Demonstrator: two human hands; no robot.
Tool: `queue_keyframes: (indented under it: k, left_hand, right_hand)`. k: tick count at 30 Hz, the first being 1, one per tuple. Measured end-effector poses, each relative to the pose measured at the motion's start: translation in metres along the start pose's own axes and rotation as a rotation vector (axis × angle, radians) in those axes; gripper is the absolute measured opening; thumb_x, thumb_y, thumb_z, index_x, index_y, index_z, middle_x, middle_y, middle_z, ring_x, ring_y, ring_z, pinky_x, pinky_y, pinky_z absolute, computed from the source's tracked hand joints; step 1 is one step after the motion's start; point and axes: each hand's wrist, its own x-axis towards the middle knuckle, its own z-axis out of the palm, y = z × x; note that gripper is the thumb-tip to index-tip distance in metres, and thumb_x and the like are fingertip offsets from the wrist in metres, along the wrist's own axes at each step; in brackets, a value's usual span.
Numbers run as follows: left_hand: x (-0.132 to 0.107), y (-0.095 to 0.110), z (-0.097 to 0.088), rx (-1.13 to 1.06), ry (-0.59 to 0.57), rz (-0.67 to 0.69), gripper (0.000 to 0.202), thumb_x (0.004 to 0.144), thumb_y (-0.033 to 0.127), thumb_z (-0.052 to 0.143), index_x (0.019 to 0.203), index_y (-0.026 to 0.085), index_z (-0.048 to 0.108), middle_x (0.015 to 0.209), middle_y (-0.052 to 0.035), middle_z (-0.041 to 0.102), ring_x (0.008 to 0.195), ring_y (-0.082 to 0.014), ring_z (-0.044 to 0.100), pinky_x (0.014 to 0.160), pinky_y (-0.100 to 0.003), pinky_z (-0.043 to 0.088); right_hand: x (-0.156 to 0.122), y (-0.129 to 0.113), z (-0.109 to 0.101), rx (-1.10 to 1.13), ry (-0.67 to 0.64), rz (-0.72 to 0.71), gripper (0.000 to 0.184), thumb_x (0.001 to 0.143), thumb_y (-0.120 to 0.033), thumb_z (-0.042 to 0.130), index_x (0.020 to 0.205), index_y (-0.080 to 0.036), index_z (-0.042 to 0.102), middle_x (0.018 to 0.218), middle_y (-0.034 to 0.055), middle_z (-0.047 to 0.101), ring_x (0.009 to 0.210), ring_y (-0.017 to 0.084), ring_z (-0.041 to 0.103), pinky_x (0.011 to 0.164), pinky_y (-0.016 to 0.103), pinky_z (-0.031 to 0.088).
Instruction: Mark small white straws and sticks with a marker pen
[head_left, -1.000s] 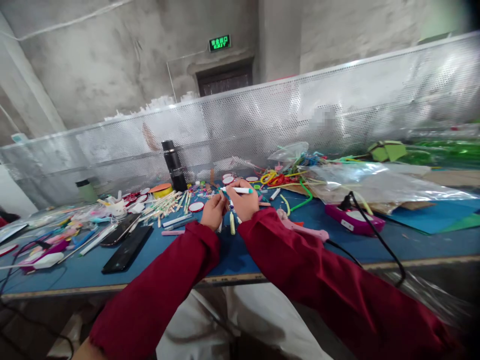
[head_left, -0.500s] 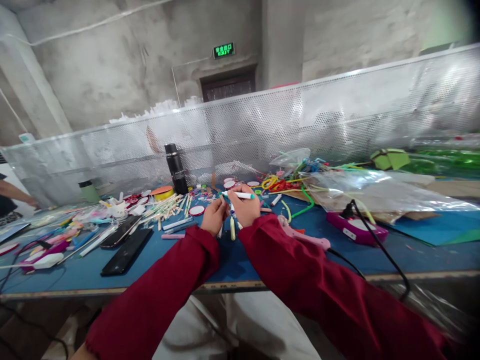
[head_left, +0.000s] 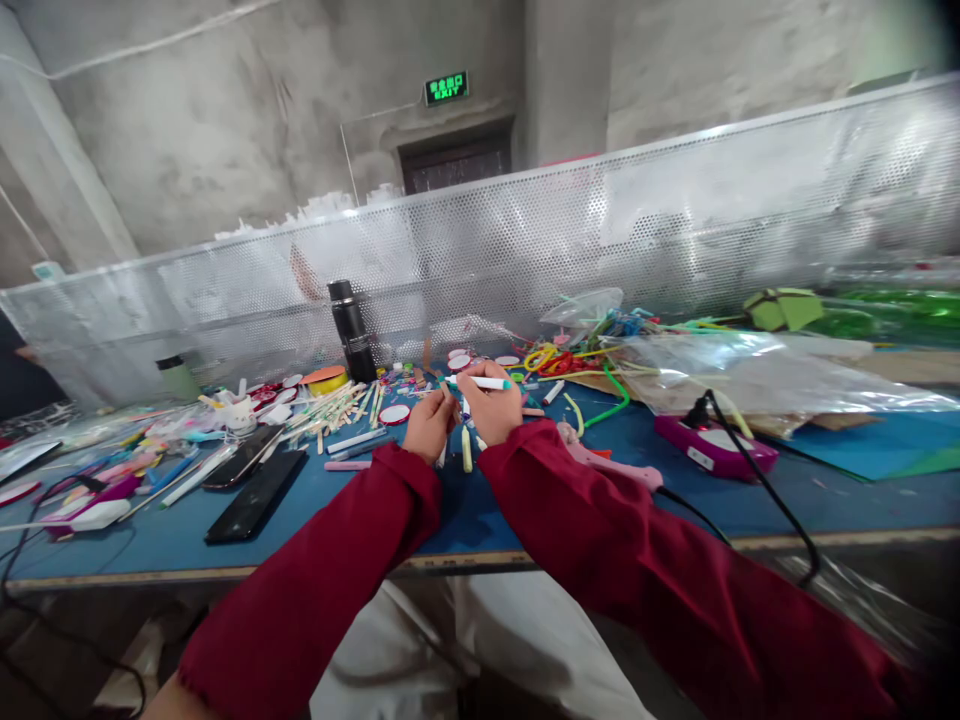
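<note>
While the right hand (head_left: 492, 408) pinches the white marker (head_left: 480, 382) just above the blue table (head_left: 525, 500) and the left hand (head_left: 429, 426) curls narrow beside its tip, whether holding anything I cannot tell, a slip could ink those fingers.

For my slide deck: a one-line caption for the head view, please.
Right hand holds a white marker beside the left hand over a cluttered blue table.
</note>
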Motion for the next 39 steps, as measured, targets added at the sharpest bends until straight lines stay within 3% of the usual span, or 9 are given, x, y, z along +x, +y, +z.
queue_keyframes:
  k: [20,39]
  left_hand:
    - [-0.0024,0.0067,0.0012,0.038,-0.006,0.01,0.045,0.084,0.061,0.067,0.076,0.018,0.055,0.055,0.0053,0.044,0.051,-0.0093,0.036,0.049,-0.023,0.028]
    - [-0.0003,-0.0003,-0.0002,0.004,-0.012,-0.009,0.041,0.086,0.058,0.067,0.079,0.018,0.058,0.059,0.0041,0.048,0.052,-0.0099,0.04,0.051,-0.024,0.029]
  right_hand:
    - [-0.0004,-0.0023,-0.0009,-0.008,-0.014,0.015,0.018,0.074,-0.039,0.061,0.068,-0.023,0.057,0.062,-0.0027,0.059,0.06,0.015,0.051,0.058,0.028,0.041]
    - [0.0002,-0.0031,0.0001,0.001,0.009,0.011,0.016,0.072,-0.037,0.061,0.067,-0.023,0.057,0.062,-0.0033,0.058,0.059,0.014,0.049,0.057,0.027,0.04]
